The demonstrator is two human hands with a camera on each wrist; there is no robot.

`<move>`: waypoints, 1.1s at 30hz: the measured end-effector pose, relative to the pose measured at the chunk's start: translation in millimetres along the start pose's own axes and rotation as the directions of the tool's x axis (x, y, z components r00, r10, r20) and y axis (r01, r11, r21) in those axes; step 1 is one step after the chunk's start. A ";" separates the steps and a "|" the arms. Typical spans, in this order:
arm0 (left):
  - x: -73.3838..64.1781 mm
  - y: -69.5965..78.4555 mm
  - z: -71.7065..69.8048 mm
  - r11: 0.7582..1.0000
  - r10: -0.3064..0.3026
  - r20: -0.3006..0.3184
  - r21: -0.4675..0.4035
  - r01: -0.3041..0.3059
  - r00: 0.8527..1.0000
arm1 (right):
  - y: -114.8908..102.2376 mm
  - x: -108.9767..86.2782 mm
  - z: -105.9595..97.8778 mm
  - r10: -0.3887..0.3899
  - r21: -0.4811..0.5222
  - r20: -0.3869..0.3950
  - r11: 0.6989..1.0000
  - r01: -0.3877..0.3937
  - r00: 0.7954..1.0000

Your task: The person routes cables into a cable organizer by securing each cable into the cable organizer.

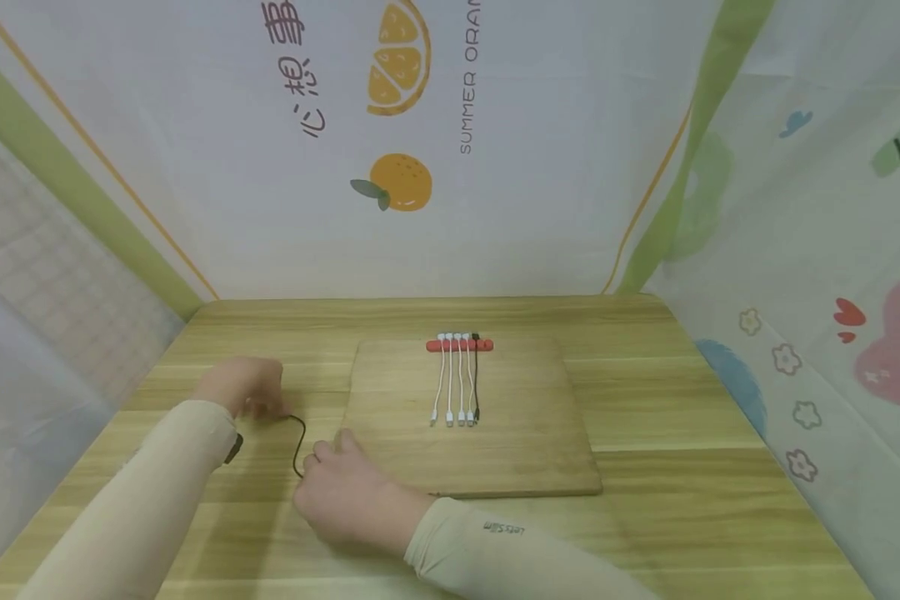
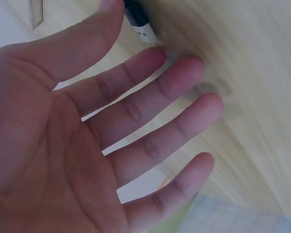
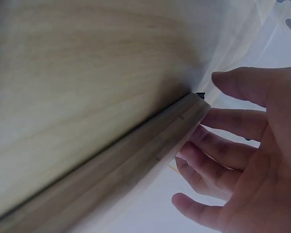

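Note:
A thin black cable (image 1: 297, 446) curves across the table between my two hands. At its far end my left hand (image 1: 251, 387) hovers close to the tabletop. In the left wrist view, the left fingers are loosely extended, and a black plug with a pale tip (image 2: 141, 26) lies just beyond the thumb. My right hand (image 1: 352, 492) is at the front left corner of a wooden board (image 1: 525, 442); the near end of the cable disappears beneath it. In the right wrist view, the right fingers (image 3: 228, 150) are relaxed alongside the board's corner, with a small black bit showing there.
On the board, a red cable holder (image 1: 431, 346) carries several white cables (image 1: 450, 383) and one black cable (image 1: 476, 379), lined up side by side. The wooden table (image 1: 682, 500) extends around the board. Printed cloth walls (image 1: 525, 208) enclose the back and sides.

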State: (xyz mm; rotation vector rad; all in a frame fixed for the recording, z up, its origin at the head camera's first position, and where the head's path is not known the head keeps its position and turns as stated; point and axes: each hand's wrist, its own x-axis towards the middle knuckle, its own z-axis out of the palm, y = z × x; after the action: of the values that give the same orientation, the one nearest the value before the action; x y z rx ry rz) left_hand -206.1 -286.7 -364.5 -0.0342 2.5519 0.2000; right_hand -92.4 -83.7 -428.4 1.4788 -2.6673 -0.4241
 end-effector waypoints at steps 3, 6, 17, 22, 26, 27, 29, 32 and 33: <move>-0.1 -1.1 2.5 1.000 -0.001 -0.006 -0.003 0.001 1.000 | -1.8 0.0 0.0 -0.001 0.002 0.023 1.000 0.001 1.000; 1.5 -2.5 5.4 1.000 -0.014 -0.014 -0.028 0.013 1.000 | -3.0 0.6 0.4 -0.009 0.000 0.026 1.000 0.009 1.000; 8.6 2.1 9.5 0.999 0.031 -0.063 0.011 -0.030 0.998 | -6.0 1.3 1.6 -0.076 -0.076 -0.011 0.994 0.075 0.997; 12.7 4.0 10.1 0.994 0.045 -0.102 0.104 -0.035 0.994 | -13.3 2.2 3.0 -0.111 -0.144 0.019 0.983 0.112 0.994; 16.2 4.8 11.6 0.987 0.050 -0.126 0.156 -0.030 0.991 | -23.0 1.4 3.3 -0.150 -0.211 0.061 0.964 0.159 0.987; 17.1 4.9 11.6 0.988 0.050 -0.132 0.152 -0.030 0.990 | -25.0 1.2 3.4 -0.157 -0.234 0.063 0.958 0.168 0.986; 18.2 6.1 11.3 0.987 0.054 -0.147 0.161 -0.030 0.988 | -27.7 0.9 3.0 -0.168 -0.272 0.061 0.946 0.178 0.984; 20.1 6.0 10.7 0.984 0.059 -0.167 0.176 -0.029 0.984 | -29.4 0.5 3.4 -0.176 -0.338 0.057 0.923 0.185 0.983; 20.2 6.0 10.3 0.983 0.058 -0.167 0.182 -0.027 0.984 | -29.6 0.3 3.6 -0.177 -0.348 0.060 0.919 0.187 0.982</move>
State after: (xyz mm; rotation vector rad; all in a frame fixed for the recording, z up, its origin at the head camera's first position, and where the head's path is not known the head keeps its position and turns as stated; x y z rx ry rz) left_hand -217.8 -278.9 -383.3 0.0755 2.7344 -0.0178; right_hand -68.9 -98.0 -439.8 1.6135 -2.3144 -0.8884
